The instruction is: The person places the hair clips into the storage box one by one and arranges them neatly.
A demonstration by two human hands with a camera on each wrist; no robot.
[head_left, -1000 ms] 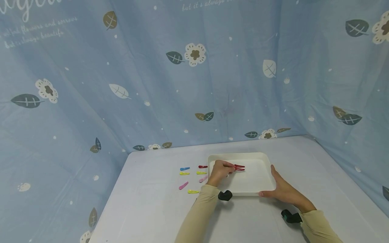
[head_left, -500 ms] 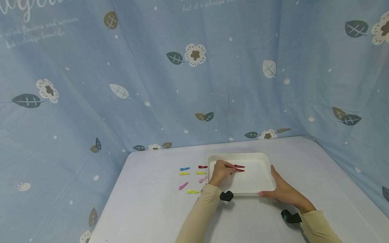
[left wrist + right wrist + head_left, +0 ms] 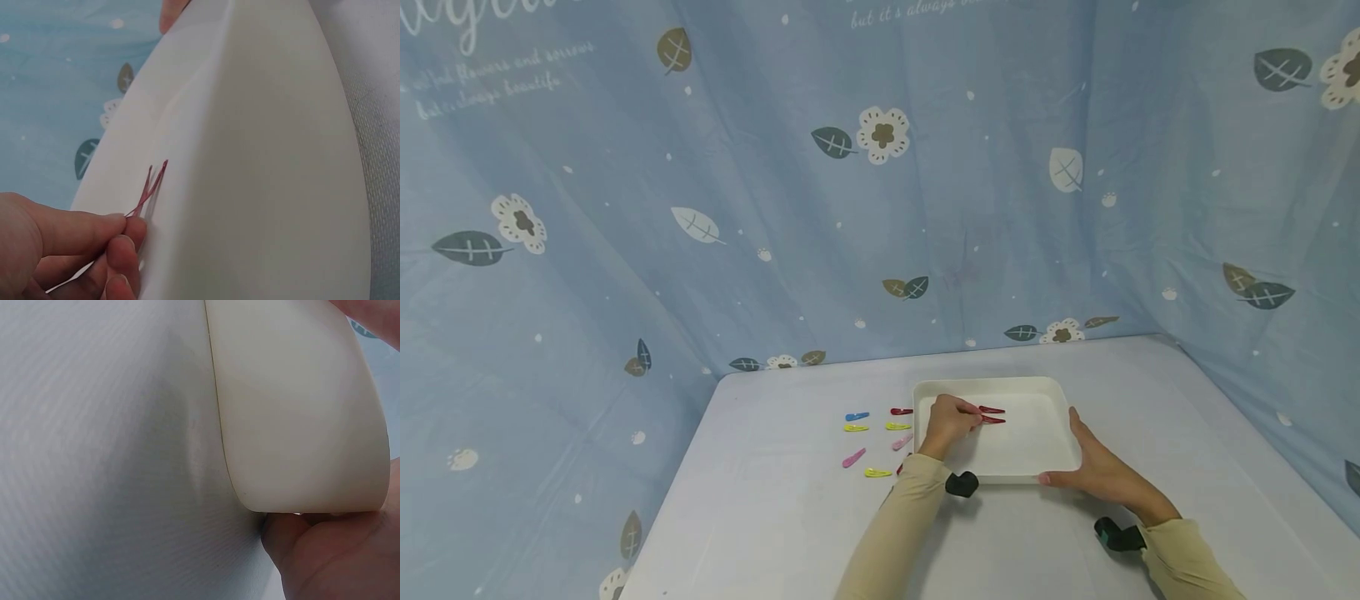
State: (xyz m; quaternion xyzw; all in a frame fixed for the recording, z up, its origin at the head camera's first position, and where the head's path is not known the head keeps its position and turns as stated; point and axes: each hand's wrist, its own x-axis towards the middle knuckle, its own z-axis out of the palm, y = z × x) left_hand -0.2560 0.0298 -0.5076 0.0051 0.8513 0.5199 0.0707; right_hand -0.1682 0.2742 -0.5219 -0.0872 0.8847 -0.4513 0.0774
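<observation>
Over the white tray (image 3: pixel 1030 446), my left hand (image 3: pixel 951 423) pinches a red snap hair clip (image 3: pixel 995 421) between thumb and fingertips. A second red hair clip (image 3: pixel 992 409) is just beyond it, its near end partly hidden by my fingers. In the left wrist view the slim red clips (image 3: pixel 161 170) overlap beyond my fingertips. My right hand (image 3: pixel 1108 473) grips the tray's near right corner, thumb at the front wall and fingers along the right side. The right wrist view shows the tray's outer wall (image 3: pixel 300 425) against that hand.
Left of the tray lie loose hair clips: a blue one (image 3: pixel 857 416), a red one (image 3: pixel 901 411), several yellow ones (image 3: pixel 877 472) and pink ones (image 3: pixel 853 458). Another dark red clip is partly covered by my left sleeve (image 3: pixel 891 525). A patterned blue curtain (image 3: pixel 958 208) stands behind the white table (image 3: pixel 760 500).
The pinched red clip has shifted slightly toward me, widening its gap from the other red clip. My left wrist has edged right, uncovering part of a dark red clip. The right hand stays put.
</observation>
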